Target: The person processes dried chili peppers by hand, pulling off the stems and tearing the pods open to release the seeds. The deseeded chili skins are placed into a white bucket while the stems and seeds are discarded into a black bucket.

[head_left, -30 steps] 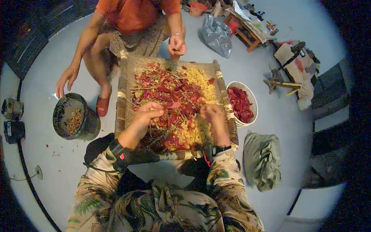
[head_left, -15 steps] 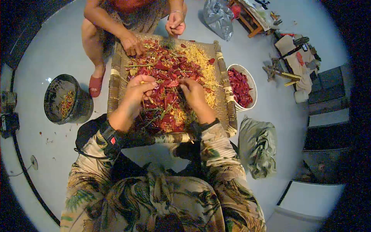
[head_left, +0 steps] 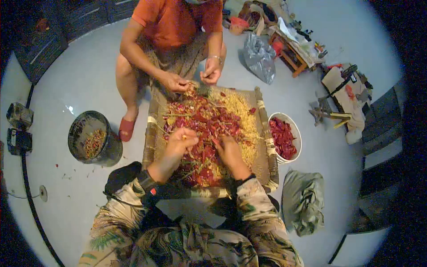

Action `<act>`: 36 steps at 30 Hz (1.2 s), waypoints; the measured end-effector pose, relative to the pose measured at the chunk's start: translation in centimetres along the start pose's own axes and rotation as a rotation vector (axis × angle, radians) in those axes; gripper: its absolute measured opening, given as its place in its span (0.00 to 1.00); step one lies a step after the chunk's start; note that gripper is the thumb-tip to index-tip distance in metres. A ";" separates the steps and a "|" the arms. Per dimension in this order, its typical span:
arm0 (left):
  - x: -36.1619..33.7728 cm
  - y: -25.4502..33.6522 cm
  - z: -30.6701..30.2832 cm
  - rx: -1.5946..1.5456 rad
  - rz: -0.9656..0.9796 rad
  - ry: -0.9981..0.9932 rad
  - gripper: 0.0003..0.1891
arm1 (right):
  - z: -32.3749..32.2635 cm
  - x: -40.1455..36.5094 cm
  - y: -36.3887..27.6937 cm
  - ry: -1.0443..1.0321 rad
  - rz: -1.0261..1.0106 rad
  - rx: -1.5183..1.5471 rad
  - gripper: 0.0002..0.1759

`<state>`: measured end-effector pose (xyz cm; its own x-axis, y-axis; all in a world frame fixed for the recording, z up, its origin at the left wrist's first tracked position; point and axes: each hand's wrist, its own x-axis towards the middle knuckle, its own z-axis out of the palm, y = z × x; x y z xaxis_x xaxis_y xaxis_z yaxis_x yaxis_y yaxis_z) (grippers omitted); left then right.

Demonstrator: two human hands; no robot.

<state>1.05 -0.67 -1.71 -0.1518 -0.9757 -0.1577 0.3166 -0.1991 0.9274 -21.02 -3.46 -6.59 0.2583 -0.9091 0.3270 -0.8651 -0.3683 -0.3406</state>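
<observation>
Grey floor; woven tray ahead at twelve, red pepper pieces heaped inside. I judge hand-picking underway: left hand, heap's nine o'clock, fingertips pressed together; right hand, four o'clock, grip unclear. Next pick calls for light pinching.

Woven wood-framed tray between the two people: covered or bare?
Mostly covered: red pieces and yellow bits spread across the tray, leaving some edges bare.

This looks like a room in a home: smooth pale floor, dark panels, a small wooden table piled with stuff, and a person wearing a red slipper.
</observation>
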 end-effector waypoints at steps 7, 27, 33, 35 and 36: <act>-0.4 -1.4 1.1 0.080 0.097 -0.124 0.11 | -3.0 -1.8 -1.3 -0.109 0.487 0.799 0.12; -1.8 -2.4 3.5 0.570 0.184 -0.097 0.10 | -3.3 -4.0 -5.6 -0.227 0.816 1.951 0.05; -2.2 -2.1 3.3 0.566 0.263 -0.086 0.09 | -3.1 -4.1 -5.1 -0.311 0.819 1.790 0.08; -2.6 -0.6 3.5 0.625 0.276 -0.087 0.09 | -4.5 -3.9 -6.2 -0.262 0.818 1.514 0.12; -2.8 -0.1 3.6 0.653 0.282 -0.088 0.09 | -4.3 -3.9 -6.4 -0.149 0.702 1.372 0.13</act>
<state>-1.94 2.39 -0.12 -0.2302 -0.9657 0.1203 -0.2663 0.1814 0.9467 -18.34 3.29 -1.91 0.0942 -0.9498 -0.2984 0.1974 0.3116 -0.9295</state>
